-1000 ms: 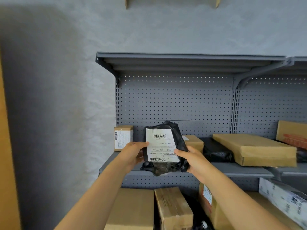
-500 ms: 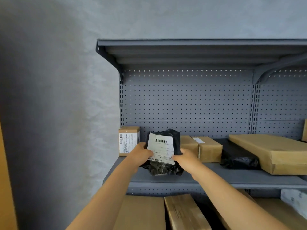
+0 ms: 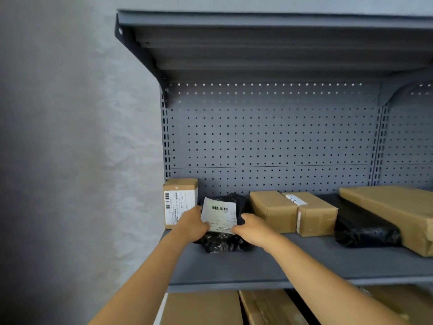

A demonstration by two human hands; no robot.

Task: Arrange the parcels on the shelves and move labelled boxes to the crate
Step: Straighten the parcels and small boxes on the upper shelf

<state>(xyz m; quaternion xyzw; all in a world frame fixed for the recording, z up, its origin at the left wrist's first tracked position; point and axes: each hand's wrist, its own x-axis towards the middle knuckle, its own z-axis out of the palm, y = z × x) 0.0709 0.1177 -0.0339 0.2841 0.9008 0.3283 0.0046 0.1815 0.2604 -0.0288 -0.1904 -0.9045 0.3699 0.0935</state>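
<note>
A black plastic parcel (image 3: 223, 242) with a white barcode label rests on the grey shelf (image 3: 257, 266), leaning upright toward the pegboard. My left hand (image 3: 191, 225) grips its left side and my right hand (image 3: 254, 229) grips its right side. The parcel stands between a small labelled cardboard box (image 3: 180, 202) at the shelf's left end and two brown boxes (image 3: 293, 213) to its right.
Farther right on the same shelf lie a black bag (image 3: 365, 233) and a large flat cardboard box (image 3: 398, 214). Cardboard boxes (image 3: 203, 308) fill the shelf below. An upper shelf (image 3: 269, 38) overhangs. A grey wall (image 3: 70, 160) is on the left.
Both hands have carried the black parcel forward from in front of the shelf and set it down on the shelf surface. The view has moved closer to the shelf.
</note>
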